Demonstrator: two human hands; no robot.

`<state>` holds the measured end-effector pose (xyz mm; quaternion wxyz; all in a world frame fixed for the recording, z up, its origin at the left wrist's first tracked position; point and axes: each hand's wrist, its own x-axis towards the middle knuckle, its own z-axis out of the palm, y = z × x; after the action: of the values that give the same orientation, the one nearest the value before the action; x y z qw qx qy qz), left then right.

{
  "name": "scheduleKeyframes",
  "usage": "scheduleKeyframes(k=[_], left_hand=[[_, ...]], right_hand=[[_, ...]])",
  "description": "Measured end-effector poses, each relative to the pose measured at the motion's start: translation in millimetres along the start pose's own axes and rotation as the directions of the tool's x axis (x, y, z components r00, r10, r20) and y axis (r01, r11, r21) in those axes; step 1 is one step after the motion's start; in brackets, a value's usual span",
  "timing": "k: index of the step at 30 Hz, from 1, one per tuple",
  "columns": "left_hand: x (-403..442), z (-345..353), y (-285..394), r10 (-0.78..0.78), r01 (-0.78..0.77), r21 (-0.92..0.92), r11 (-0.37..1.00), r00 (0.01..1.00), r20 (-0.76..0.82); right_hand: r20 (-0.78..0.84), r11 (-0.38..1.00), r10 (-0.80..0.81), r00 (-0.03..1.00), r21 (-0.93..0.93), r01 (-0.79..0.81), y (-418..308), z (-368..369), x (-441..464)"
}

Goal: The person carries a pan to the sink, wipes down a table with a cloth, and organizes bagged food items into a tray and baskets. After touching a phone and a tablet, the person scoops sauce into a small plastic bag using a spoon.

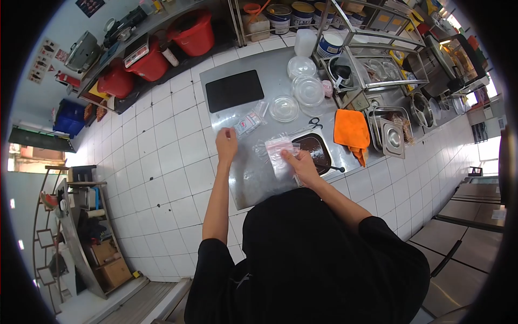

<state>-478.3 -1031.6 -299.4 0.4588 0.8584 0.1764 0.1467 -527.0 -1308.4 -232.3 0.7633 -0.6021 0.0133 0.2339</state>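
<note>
In my right hand [303,166] are clear plastic zip bags [277,154] with a pinkish top edge, pinched under the thumb above the steel table. My left hand [226,141] is raised by the table's left edge with its fingers curled together; whatever they hold, if anything, is hidden. Just beyond it lies a printed clear plastic packet [249,124]. Beside my right hand a steel pan [313,153] contains a dark brown sauce, and a black-ended handle [337,169] sticks out over its rim. Black-handled scissors [315,123] lie behind the pan.
A black mat [234,90] lies at the table's far left. Round clear lids [284,109] and stacked plastic containers [308,90] stand in the middle. An orange cloth [350,132] and steel pans [393,135] are on the right, with a metal rack [377,85] behind.
</note>
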Motion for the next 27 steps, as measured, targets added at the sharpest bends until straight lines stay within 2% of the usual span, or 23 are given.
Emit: scheduleKeyframes(k=[1, 2, 4, 6, 9, 10, 13, 14, 17, 18, 21, 22, 24, 26, 27], left_hand=[[-11, -16, 27, -0.149, 0.191, -0.164, 0.968, 0.960, 0.239], [-24, -30, 49, -0.237, 0.400, -0.273, 0.875, 0.845, 0.480], [-63, -39, 66, 0.048, 0.385, -0.421, 0.822, 0.689, 0.723], [-108, -29, 55, 0.071, 0.392, -0.473, 0.789, 0.706, 0.704], [-137, -30, 94, -0.085, 0.415, -0.571, 0.708, 0.853, 0.515], [-139, -21, 76, -0.125, 0.448, -0.629, 0.635, 0.863, 0.489], [-140, -35, 74, -0.191, 0.593, -0.737, 0.325, 0.804, 0.563], [-141, -38, 74, -0.180, 0.564, -0.778, 0.278, 0.826, 0.534], [-144, -32, 62, -0.207, 0.499, -0.818, 0.287, 0.866, 0.456], [-145, -31, 51, -0.231, 0.570, -0.785, 0.244, 0.820, 0.523], [-145, -21, 32, -0.242, 0.498, -0.716, 0.489, 0.866, 0.437], [-143, -17, 29, -0.267, 0.502, -0.740, 0.448, 0.865, 0.425], [-143, -14, 28, -0.300, 0.493, -0.740, 0.457, 0.869, 0.393], [-144, -14, 32, -0.306, 0.497, -0.736, 0.460, 0.867, 0.394], [-145, -15, 31, -0.292, 0.504, -0.731, 0.460, 0.863, 0.412]], right_hand=[[-0.015, 0.999, 0.025, 1.000, 0.039, -0.024, 9, 2, 2], [-0.014, 0.999, 0.020, 1.000, 0.029, -0.019, 4, 9, 0], [-0.006, 1.000, 0.004, 1.000, 0.010, -0.004, -12, 24, -3], [0.067, 0.989, 0.036, 0.997, -0.146, -0.026, -6, 27, 0], [0.178, 0.956, 0.129, 0.976, -0.285, -0.075, 11, 39, 1], [0.212, 0.943, 0.163, 0.964, -0.320, -0.089, 14, 43, 2], [0.304, 0.971, 0.238, 0.922, -0.070, -0.228, 14, 62, -9], [0.335, 0.956, 0.286, 0.898, -0.169, -0.242, 15, 60, -8], [0.281, 0.969, 0.247, 0.928, -0.077, -0.235, 45, 53, -2], [0.269, 0.961, 0.276, 0.923, -0.093, -0.261, 51, 49, 3], [0.226, 0.891, 0.399, 0.888, -0.325, -0.318, 29, 51, 4], [0.161, 0.884, 0.347, 0.924, -0.384, -0.265, 33, 50, 4], [-0.010, 0.870, 0.086, 0.996, -0.486, -0.080, 35, 55, -3], [-0.025, 0.812, -0.105, 0.994, -0.579, 0.071, 36, 54, -5], [0.032, 0.782, -0.153, 0.988, -0.607, 0.141, 36, 51, -4]])
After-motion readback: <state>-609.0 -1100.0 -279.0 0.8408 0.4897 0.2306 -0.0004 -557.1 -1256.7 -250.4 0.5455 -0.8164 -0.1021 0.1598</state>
